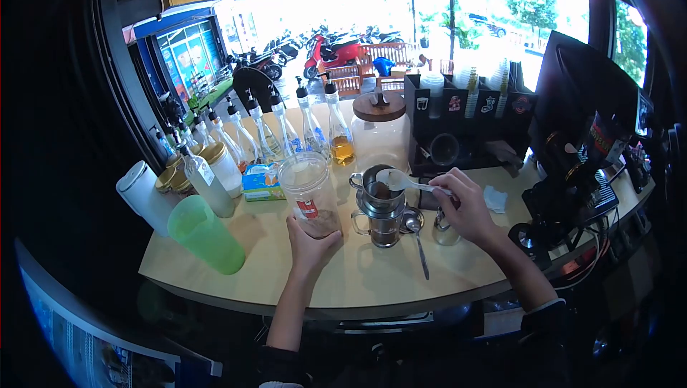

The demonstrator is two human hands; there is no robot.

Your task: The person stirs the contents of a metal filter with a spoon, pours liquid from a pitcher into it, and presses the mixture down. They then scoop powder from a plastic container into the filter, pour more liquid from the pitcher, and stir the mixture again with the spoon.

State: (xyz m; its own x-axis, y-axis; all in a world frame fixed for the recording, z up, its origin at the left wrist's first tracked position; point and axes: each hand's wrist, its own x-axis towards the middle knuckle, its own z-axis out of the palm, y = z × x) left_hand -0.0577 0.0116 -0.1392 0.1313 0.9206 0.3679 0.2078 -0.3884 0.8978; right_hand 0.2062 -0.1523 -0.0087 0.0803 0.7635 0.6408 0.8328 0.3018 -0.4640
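My left hand [313,246] is wrapped round the base of a clear plastic jar [306,191] that has a red label and some brown powder near its bottom. Between the fingers of my right hand [465,205] is the handle of a white plastic spoon [408,182]. The spoon's bowl is over a metal filter cup [383,195], where dark brown powder shows. This cup sits on top of a glass mug [385,229]. Right beside the mug, a metal spoon [420,245] rests with its bowl in a small round dish.
Pump bottles [309,124] line the back left. A green cup [207,236], a tissue pack [262,182] and lidded jars stand at left. Behind the mug is a large wooden-lidded jar [381,137]. A black cup organizer [465,112] and dark equipment are at right.
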